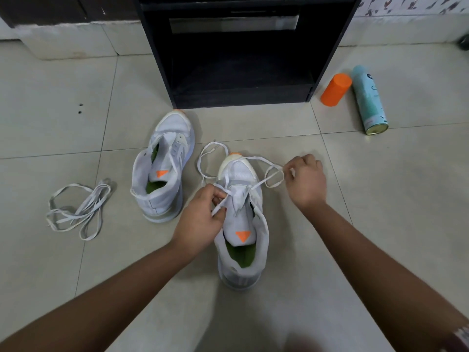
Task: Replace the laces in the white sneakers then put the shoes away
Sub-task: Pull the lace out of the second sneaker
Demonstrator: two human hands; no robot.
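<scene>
On the floor [380, 212] between the two hands stands the near sneaker [243, 222], toe pointing away, with its lace [212, 158] run through the front eyelets. The left hand [200, 221] sits at the shoe's left side by the tongue, fingers curled, pinching one end of the lace. The right hand [305, 180] is held out to the shoe's right, thumb and fingers pinching the other stretch, which loops just beside it. Both forearms reach forward. A second sneaker [162, 174] stands to the left, and a loose lace [76, 209] is heaped farther left. Both shoes show green insoles. Beyond them a black shelf [157, 59] opens toward the shoes. To its right an orange cylinder [336, 89] and a spray can [369, 100] lie side by side.
</scene>
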